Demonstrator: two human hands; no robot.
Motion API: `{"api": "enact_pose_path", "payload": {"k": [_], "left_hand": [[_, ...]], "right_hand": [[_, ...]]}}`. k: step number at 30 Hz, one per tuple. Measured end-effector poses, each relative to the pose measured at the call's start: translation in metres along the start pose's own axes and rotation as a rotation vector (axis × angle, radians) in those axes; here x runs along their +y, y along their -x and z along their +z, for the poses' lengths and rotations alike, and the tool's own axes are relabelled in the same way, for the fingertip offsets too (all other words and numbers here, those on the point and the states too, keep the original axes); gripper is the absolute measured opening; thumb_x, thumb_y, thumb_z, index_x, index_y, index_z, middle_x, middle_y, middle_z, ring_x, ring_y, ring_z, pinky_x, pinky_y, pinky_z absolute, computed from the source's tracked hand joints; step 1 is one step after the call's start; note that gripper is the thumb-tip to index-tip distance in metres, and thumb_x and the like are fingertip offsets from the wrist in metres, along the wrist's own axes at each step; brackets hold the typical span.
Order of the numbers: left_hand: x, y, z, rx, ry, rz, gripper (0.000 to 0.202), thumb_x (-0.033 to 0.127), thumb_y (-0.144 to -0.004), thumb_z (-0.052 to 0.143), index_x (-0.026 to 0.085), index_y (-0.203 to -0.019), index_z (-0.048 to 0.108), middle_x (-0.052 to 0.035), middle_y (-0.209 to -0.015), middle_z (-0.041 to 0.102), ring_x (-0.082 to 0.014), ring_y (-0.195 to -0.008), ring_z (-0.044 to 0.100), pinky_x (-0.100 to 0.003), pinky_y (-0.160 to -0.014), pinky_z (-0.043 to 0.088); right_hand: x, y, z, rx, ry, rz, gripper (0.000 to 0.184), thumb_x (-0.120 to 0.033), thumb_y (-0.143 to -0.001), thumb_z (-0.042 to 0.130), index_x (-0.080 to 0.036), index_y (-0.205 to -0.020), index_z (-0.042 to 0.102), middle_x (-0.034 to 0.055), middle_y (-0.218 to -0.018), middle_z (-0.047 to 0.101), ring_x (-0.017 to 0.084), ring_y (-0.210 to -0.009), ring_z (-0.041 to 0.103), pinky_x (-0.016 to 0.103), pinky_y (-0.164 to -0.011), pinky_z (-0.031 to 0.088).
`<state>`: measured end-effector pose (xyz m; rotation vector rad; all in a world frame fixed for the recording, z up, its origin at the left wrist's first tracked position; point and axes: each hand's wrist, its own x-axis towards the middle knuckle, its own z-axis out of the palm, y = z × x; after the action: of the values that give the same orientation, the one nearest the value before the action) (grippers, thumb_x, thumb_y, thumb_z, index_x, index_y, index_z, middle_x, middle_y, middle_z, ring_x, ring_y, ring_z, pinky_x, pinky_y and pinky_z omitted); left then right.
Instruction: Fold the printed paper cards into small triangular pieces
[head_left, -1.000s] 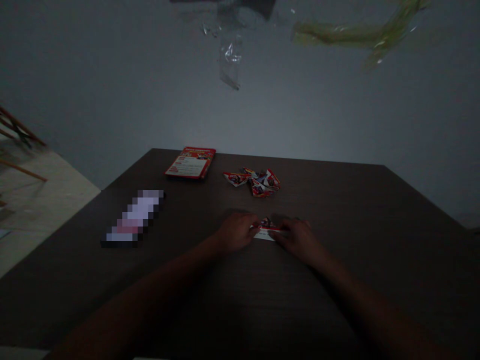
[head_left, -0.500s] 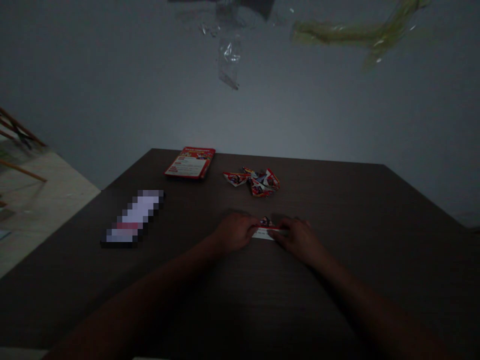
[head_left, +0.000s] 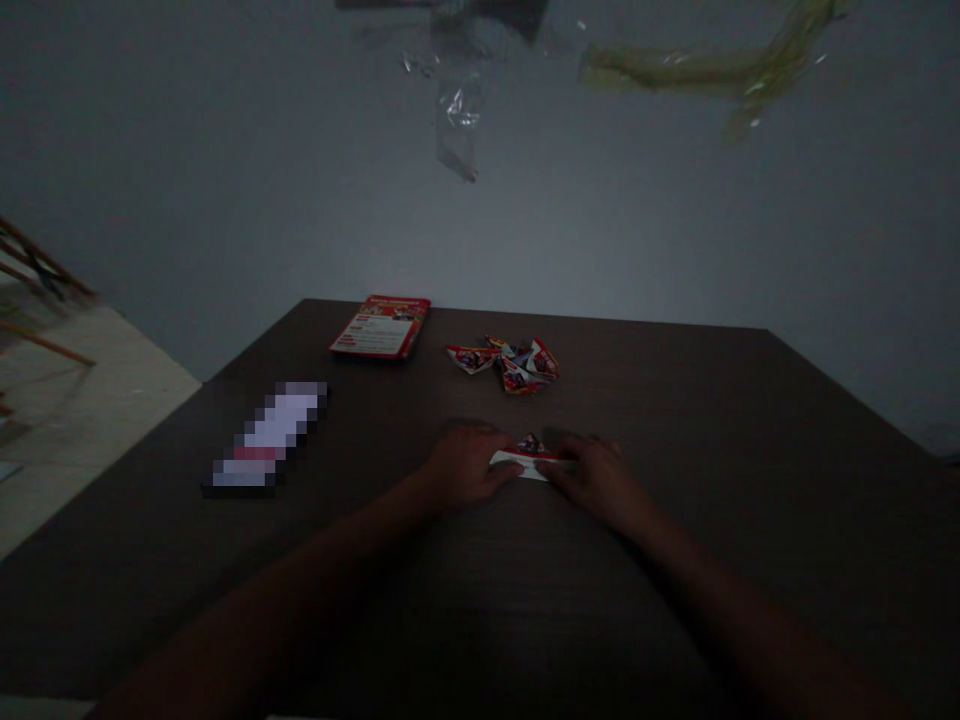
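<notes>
On the dark wooden table my two hands meet over a small folded piece of red and white printed paper. My left hand pinches its left end, fingers curled. My right hand presses down on its right end with fingers closed. The paper lies flat on the table between them. The light is dim.
A small pile of folded red and white paper pieces lies beyond my hands. A red printed booklet or pack sits at the far left edge. A blurred-out flat thing lies left. A grey wall stands behind the table.
The left end of the paper now shows a little more, past my left fingertips. Both hands stay nearly in place.
</notes>
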<state>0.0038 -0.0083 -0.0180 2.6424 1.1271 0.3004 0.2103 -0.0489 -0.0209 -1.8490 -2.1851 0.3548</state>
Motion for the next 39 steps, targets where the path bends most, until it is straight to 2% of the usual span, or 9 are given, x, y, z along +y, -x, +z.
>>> {"api": "enact_pose_path", "payload": {"k": [5,16,23,32,39], "left_hand": [[0.004,-0.001,-0.001,-0.014,-0.018,-0.045,0.044,0.056,-0.081,0.047,0.023,-0.108,0.058,-0.0058,-0.098,0.066,-0.0227,-0.089,0.061,-0.033,-0.077,0.045],[0.011,-0.004,-0.004,-0.047,-0.006,-0.132,0.041,0.055,-0.078,0.052,0.024,-0.106,0.059,-0.0043,-0.097,0.066,-0.0227,-0.089,0.061,-0.031,-0.076,0.045],[0.014,-0.004,-0.006,-0.044,0.004,-0.14,0.043,0.056,-0.078,0.051,0.026,-0.107,0.059,-0.0044,-0.097,0.066,-0.0237,-0.089,0.061,-0.032,-0.076,0.045],[0.004,-0.004,-0.008,-0.102,0.041,-0.144,0.038,0.046,-0.078,0.055,0.026,-0.111,0.058,-0.004,-0.103,0.065,-0.0233,-0.094,0.061,-0.032,-0.079,0.045],[-0.006,-0.003,-0.015,-0.168,0.084,-0.142,0.038,0.042,-0.077,0.056,0.025,-0.111,0.059,-0.0038,-0.107,0.064,-0.0222,-0.095,0.06,-0.031,-0.079,0.045]], "right_hand": [[-0.001,0.0,-0.001,-0.004,-0.001,0.005,0.03,-0.045,-0.082,0.053,-0.019,-0.09,0.067,0.0063,-0.086,0.07,0.024,-0.084,0.061,0.034,-0.076,0.037],[-0.003,0.0,0.0,0.01,0.029,0.004,0.037,-0.052,-0.08,0.052,-0.019,-0.088,0.067,0.0067,-0.088,0.07,0.025,-0.083,0.062,0.036,-0.077,0.037],[-0.002,0.0,0.001,0.023,0.017,-0.016,0.037,-0.054,-0.076,0.056,-0.02,-0.086,0.065,0.0052,-0.085,0.069,0.024,-0.082,0.061,0.036,-0.077,0.037],[-0.001,0.0,-0.004,-0.011,0.007,0.026,0.034,-0.049,-0.073,0.061,-0.019,-0.09,0.065,0.0063,-0.088,0.069,0.025,-0.085,0.061,0.035,-0.078,0.037],[0.005,0.001,-0.01,-0.054,-0.025,0.052,0.031,-0.047,-0.072,0.063,-0.021,-0.09,0.066,0.0049,-0.081,0.068,0.023,-0.078,0.061,0.033,-0.072,0.038]]}}
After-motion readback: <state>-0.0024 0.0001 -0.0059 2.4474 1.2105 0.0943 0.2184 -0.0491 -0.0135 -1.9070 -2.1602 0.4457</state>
